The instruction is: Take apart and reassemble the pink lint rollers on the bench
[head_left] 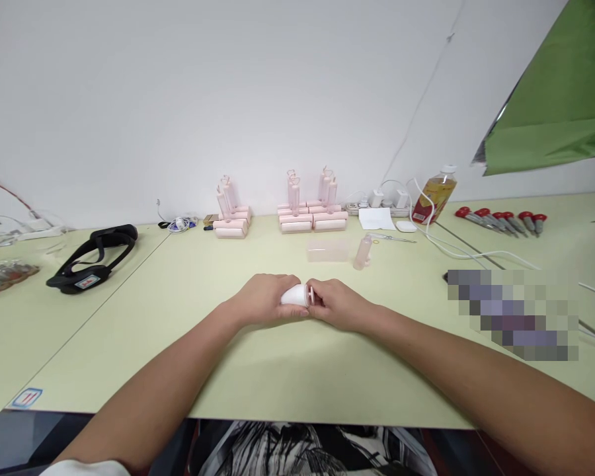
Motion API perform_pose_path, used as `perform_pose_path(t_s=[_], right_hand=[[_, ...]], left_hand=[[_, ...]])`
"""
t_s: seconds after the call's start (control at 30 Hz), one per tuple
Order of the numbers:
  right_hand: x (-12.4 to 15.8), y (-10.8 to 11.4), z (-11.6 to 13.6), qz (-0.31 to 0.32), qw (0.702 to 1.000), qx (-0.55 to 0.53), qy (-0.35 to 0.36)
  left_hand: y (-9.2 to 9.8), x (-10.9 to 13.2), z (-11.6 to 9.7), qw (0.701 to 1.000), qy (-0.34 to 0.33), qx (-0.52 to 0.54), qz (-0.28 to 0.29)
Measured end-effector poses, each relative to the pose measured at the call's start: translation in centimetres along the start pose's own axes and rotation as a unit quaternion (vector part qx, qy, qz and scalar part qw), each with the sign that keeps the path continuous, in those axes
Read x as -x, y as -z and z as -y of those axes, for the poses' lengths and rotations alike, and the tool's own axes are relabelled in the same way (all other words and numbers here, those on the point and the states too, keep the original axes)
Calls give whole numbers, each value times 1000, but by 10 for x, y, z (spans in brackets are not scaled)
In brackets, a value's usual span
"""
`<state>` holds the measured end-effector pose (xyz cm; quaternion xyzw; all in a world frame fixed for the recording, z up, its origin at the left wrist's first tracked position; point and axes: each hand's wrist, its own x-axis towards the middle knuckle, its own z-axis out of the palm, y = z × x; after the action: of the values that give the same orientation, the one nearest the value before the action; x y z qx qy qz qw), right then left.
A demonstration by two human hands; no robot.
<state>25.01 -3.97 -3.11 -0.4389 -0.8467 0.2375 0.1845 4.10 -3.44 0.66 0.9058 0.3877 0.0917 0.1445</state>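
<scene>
A short white roll (pixel 293 295), which looks like a lint roller's paper roll, lies sideways above the table. My left hand (pixel 265 299) is wrapped round it. At the roll's right end sits a pale pink end piece (pixel 311 295), pinched by the fingers of my right hand (pixel 340 304). Beyond my hands a clear pink plastic case (pixel 327 250) rests on the table. A translucent pink tube (pixel 362 252) stands to its right, slightly tilted, with a small yellow ring (pixel 375 242) close by.
Pink roller sets (pixel 296 219) line the wall, with another group (pixel 231 223) to their left. A black headset (pixel 93 261) lies far left. Tweezers (pixel 391 237), white paper (pixel 375 219), a drink bottle (pixel 434 195), cables and red-capped tools (pixel 506 221) occupy the right.
</scene>
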Motion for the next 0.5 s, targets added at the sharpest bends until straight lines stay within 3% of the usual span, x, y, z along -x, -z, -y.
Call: perform_pose_path(t_s=[0.5], right_hand=[[-1, -2, -2, -7, 1000, -16, -4]], left_hand=[[-3, 0, 0, 1000, 9, -23, -6]])
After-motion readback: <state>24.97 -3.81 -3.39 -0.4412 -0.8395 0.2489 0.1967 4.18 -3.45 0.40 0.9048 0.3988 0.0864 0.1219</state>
